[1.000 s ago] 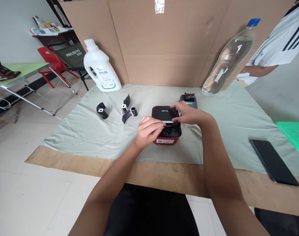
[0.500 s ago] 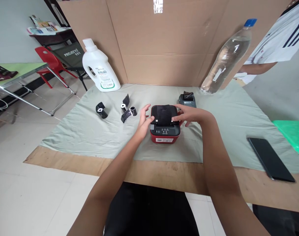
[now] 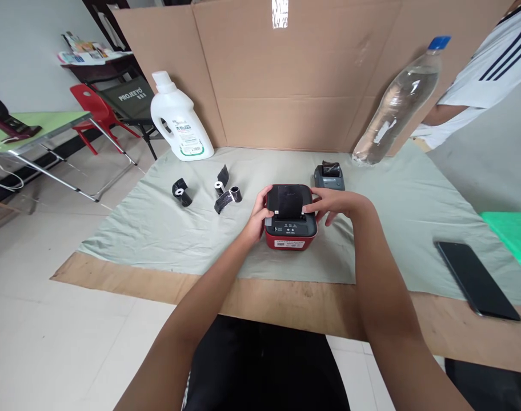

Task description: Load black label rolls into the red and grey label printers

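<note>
A small red and black label printer (image 3: 291,228) sits on the cloth, with a black strip (image 3: 290,200) lying over its top. My left hand (image 3: 259,214) wraps round the printer's left side, thumb on the top's left edge. At the right side, my right hand (image 3: 329,204) grips with its thumb on the top near the strip, while some fingers hang beside the casing. Just behind stands a grey printer (image 3: 329,180) with dark film on top. Black ribbon rolls (image 3: 183,197) with white cores and another ribbon group (image 3: 228,195) lie to the left.
A white detergent jug (image 3: 183,123) stands back left, and a tilted clear bottle (image 3: 400,108) leans back right against a cardboard panel (image 3: 286,68). A phone (image 3: 477,279) lies near the front right edge. A person in a white shirt (image 3: 487,74) stands behind, right.
My left hand has closed in on the printer's left side, its raised fingers now against the casing. The right hand stays on the printer. The whole view has shifted slightly.
</note>
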### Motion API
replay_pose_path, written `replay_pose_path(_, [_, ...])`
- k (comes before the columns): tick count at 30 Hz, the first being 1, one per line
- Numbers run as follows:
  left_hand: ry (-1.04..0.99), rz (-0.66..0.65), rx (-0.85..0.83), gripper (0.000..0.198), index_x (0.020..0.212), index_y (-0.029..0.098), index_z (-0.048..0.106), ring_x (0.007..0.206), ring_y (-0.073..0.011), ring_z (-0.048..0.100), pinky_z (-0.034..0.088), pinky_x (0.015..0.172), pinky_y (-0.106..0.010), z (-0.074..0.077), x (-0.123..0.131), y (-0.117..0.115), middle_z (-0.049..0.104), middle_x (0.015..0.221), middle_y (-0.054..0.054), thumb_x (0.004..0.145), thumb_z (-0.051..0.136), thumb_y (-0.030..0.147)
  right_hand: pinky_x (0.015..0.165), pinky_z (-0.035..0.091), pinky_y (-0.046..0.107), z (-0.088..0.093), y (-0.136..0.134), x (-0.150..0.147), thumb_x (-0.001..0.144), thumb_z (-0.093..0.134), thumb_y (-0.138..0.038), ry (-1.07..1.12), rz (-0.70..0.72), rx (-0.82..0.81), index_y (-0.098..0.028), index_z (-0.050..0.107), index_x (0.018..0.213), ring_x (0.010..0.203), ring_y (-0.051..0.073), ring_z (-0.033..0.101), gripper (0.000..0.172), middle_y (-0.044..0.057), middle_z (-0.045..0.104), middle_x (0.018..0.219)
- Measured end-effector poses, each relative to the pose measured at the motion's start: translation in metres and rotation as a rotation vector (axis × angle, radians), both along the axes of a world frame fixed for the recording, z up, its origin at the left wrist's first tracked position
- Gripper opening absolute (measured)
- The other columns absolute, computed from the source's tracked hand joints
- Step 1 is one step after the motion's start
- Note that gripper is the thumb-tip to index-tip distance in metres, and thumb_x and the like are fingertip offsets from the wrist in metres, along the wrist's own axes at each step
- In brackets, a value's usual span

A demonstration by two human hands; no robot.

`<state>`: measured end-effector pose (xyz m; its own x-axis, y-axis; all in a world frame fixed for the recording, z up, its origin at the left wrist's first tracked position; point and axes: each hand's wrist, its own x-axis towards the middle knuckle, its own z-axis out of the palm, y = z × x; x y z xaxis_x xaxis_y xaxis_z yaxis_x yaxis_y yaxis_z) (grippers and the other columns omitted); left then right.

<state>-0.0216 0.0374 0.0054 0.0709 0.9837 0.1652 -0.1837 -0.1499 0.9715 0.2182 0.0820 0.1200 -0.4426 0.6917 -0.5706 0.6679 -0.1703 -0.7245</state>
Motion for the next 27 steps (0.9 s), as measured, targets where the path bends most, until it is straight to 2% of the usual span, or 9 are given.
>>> replay_pose_path(4, [0.036,0.0,0.048,0.066,0.139,0.028,0.056,0.141,-0.0312,0.053,0.048,0.114,-0.047,-0.007,-0.001,0.003,0.056,0.151,-0.006,0.072,0.057,0.032,0.072,0.067,0.039,0.0,-0.002,-0.001,0.076,0.088,-0.052,-0.003,-0.002,0.002,-0.032,0.047,0.151,0.098,0.03,0.079,0.088,0.013,0.075,0.131])
replay_pose_path(8, [0.253,0.124,0.298,0.034,0.109,0.024,0.066,0.155,-0.0346,0.036,0.036,0.124,-0.05,-0.005,-0.009,-0.001,0.043,0.159,-0.01,0.083,0.065,0.045,0.069,0.065,0.035,-0.002,-0.006,0.0,0.075,0.088,-0.051,0.02,-0.007,0.017,-0.032,0.046,0.151,0.1,0.029,0.078,0.089,0.012,0.074,0.133])
replay_pose_path(11, [0.454,0.173,0.506,0.038,0.098,0.023,0.067,0.155,-0.0355,0.033,0.029,0.126,-0.053,0.006,-0.017,-0.009,0.04,0.162,-0.011,0.09,0.064,0.06,0.07,0.065,0.035,-0.003,-0.006,0.002,0.074,0.089,-0.05,0.036,-0.012,0.017,-0.032,0.049,0.149,0.099,0.028,0.078,0.087,0.012,0.074,0.133])
replay_pose_path(13, [0.548,0.145,0.553,0.045,0.102,0.024,0.07,0.155,-0.0358,0.032,0.026,0.127,-0.055,0.012,-0.02,-0.012,0.04,0.163,-0.011,0.093,0.059,0.066,0.07,0.065,0.035,-0.003,-0.005,0.002,0.075,0.089,-0.05,0.031,-0.01,0.005,-0.032,0.049,0.148,0.098,0.028,0.078,0.085,0.012,0.074,0.133])
replay_pose_path(15, [0.514,0.121,0.488,0.05,0.121,0.026,0.067,0.156,-0.0353,0.031,0.025,0.128,-0.054,0.013,-0.019,-0.012,0.037,0.165,-0.011,0.092,0.06,0.066,0.071,0.065,0.034,-0.003,-0.005,0.003,0.078,0.086,-0.052,0.042,-0.008,0.006,-0.032,0.049,0.148,0.097,0.027,0.078,0.082,0.01,0.074,0.132])
replay_pose_path(17, [0.353,0.116,0.325,0.061,0.138,0.026,0.054,0.155,-0.0333,0.035,0.029,0.127,-0.051,0.01,-0.014,-0.007,0.035,0.165,-0.013,0.09,0.063,0.063,0.072,0.064,0.033,-0.008,-0.009,0.003,0.081,0.082,-0.055,0.074,-0.023,0.041,-0.032,0.051,0.148,0.097,0.025,0.077,0.077,0.01,0.075,0.129])
replay_pose_path(22, [0.054,0.153,-0.096,0.04,0.121,0.022,0.051,0.135,-0.027,0.057,0.041,0.121,-0.045,0.0,-0.001,0.003,0.062,0.134,-0.01,0.089,0.061,0.043,0.082,0.064,0.037,-0.053,-0.048,0.001,0.099,0.051,-0.063,0.208,-0.2,0.269,-0.026,0.044,0.155,0.113,0.028,0.072,0.067,0.013,0.067,0.142])
replay_pose_path(24, [0.001,0.149,-0.14,0.038,0.12,0.023,0.053,0.135,-0.0267,0.058,0.042,0.122,-0.046,-0.003,0.003,-0.004,0.065,0.133,-0.008,0.086,0.062,0.037,0.095,0.061,0.044,-0.075,-0.072,-0.001,0.102,0.044,-0.062,0.291,-0.22,0.387,-0.027,0.033,0.162,0.127,0.031,0.066,0.07,0.013,0.055,0.158])
replay_pose_path(27, [-0.107,0.117,-0.131,0.048,0.134,0.027,0.055,0.147,-0.0267,0.05,0.037,0.127,-0.045,-0.01,0.009,-0.027,0.059,0.151,-0.004,0.089,0.061,0.043,0.115,0.05,0.052,-0.097,-0.101,-0.006,0.087,0.07,-0.062,0.279,-0.14,0.631,-0.027,0.024,0.165,0.146,0.036,0.05,0.098,0.014,0.045,0.166])
